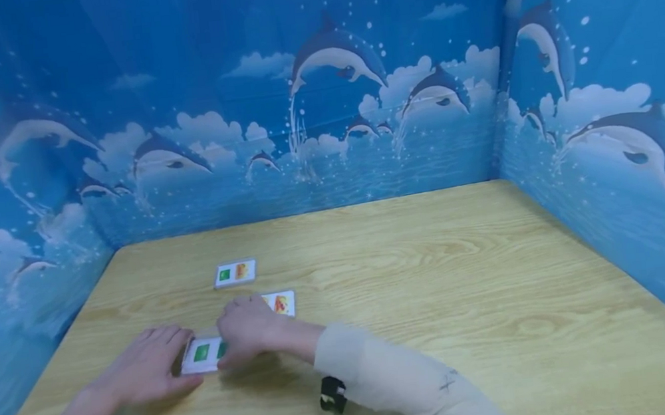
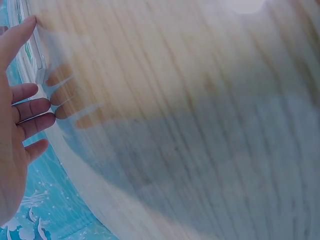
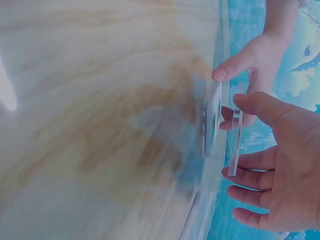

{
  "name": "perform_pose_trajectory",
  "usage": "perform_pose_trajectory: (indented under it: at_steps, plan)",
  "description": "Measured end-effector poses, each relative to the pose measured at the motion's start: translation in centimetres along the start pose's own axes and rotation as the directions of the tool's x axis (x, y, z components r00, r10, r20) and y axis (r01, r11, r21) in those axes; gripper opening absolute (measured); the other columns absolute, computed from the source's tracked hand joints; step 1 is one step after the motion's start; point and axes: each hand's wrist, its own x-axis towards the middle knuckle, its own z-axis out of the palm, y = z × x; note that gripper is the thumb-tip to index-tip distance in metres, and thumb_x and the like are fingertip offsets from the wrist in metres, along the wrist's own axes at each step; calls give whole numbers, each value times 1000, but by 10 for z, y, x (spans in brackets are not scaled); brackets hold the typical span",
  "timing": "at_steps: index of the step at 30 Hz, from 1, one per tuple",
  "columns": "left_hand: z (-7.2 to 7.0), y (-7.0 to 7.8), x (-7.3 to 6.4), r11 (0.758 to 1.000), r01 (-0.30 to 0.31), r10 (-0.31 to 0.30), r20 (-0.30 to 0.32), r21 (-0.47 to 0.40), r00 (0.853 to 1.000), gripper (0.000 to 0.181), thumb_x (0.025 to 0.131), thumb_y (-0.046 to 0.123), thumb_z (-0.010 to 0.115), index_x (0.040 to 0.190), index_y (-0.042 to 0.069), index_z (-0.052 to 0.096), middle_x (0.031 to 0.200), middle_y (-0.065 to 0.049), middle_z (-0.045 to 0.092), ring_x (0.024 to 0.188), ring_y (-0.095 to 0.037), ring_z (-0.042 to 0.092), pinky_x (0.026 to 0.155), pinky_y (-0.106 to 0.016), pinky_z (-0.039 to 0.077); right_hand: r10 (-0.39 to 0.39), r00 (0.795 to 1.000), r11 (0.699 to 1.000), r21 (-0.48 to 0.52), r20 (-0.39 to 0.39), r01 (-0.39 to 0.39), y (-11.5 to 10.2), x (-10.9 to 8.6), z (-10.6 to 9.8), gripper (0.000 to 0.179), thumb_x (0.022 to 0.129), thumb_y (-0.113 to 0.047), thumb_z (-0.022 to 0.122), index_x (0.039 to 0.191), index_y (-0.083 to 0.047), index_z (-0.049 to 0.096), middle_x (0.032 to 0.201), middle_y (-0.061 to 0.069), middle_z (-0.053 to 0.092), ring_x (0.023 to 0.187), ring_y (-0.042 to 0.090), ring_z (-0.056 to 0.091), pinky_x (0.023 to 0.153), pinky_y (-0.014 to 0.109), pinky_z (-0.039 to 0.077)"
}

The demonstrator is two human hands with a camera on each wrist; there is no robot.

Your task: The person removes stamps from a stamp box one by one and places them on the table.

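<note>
Between the hands lies a flat clear-edged picture tile (image 1: 189, 366) with a green square on its face. My left hand (image 1: 149, 369) rests on the table at the tile's left end, its thumb touching the edge and its fingers fairly straight. In the right wrist view, my right hand (image 3: 287, 160) pinches a thin clear tile (image 3: 234, 150) by its edges, between thumb and fingertips. That tile is a little apart from the stacked-looking tile (image 3: 212, 120) at the left thumb. From above, my right hand hides most of what it holds.
Another picture tile (image 1: 284, 303) with a food picture shows partly from behind the right hand. Farther back lies a tile (image 1: 234, 272) with a green square and a food picture. Blue dolphin-print curtains (image 1: 325, 134) stand along the wooden table's (image 1: 465, 275) edges.
</note>
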Motion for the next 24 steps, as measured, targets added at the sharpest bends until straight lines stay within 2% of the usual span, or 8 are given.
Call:
perform_pose_trajectory:
  at_steps: [6, 11, 20, 24]
  plan:
    - [0, 0, 1, 1000, -27, 27, -21, 14, 999, 72, 73, 63, 64, 110, 2, 59, 107, -13, 58, 102, -34, 53, 89, -56, 39, -16, 999, 1000, 12, -52, 17, 13, -8, -2, 61, 74, -65, 61, 117, -22, 59, 112, -6, 51, 101, 9, 43, 86, 26, 37]
    - [1, 1, 1, 999, -36, 36, -41, 17, 999, 67, 71, 58, 68, 108, 3, 60, 105, -12, 58, 100, -33, 54, 89, -55, 40, -38, 996, 999, -2, -83, 38, 21, -17, -1, 60, 74, -65, 61, 114, -21, 59, 105, -6, 50, 96, 9, 42, 80, 23, 36]
    - [-4, 2, 2, 1000, -6, 6, 23, 1, 1000, 63, 72, 56, 67, 108, 5, 59, 103, -9, 58, 97, -30, 54, 87, -54, 42, -74, 993, 996, -60, -95, 68, 30, -35, 3, 65, 73, -68, 60, 117, -19, 59, 108, -5, 53, 99, 10, 44, 82, 25, 37]
    - [-4, 1, 3, 1000, -8, 8, 40, 12, 999, 63, 72, 57, 66, 108, 5, 59, 103, -8, 57, 98, -29, 54, 86, -54, 42, -91, 987, 991, -108, -129, 77, 31, -42, 8, 61, 72, -70, 59, 108, -20, 61, 102, -5, 53, 93, 10, 46, 79, 26, 37]
